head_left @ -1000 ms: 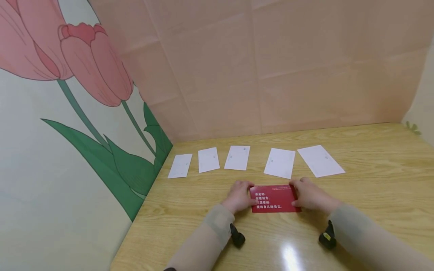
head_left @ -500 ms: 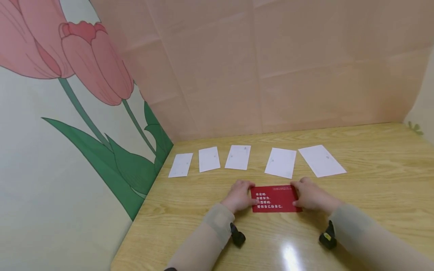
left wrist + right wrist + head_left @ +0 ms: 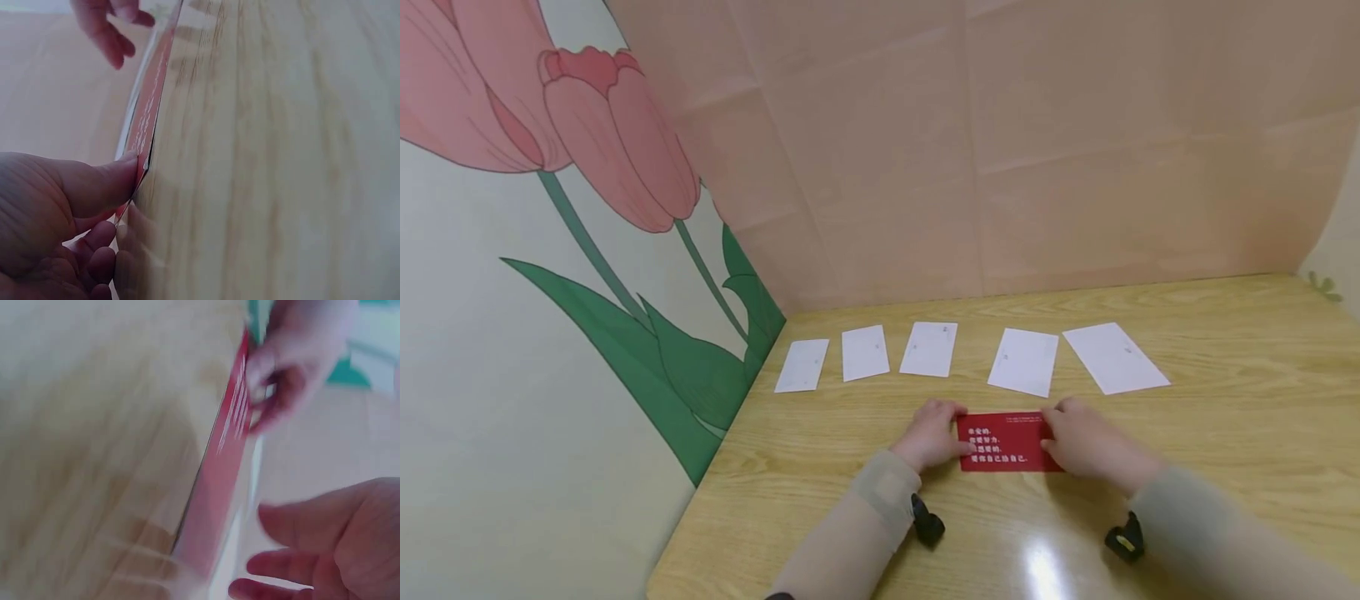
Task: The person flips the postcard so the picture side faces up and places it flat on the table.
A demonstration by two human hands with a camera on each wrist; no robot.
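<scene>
Our right hand (image 3: 1092, 443) has come off the red card (image 3: 1009, 443), fingers loosely parted, while our left hand (image 3: 929, 437) pinches its left end, nearer than the white cards (image 3: 929, 349); probably light, stiff and slick, it suits edge holds.

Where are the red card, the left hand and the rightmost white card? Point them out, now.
Red card (image 3: 1009, 442): head view, middle of its printed face.
Left hand (image 3: 928, 437): head view, back of the hand.
Rightmost white card (image 3: 1116, 358): head view, middle of its upper face.
</scene>
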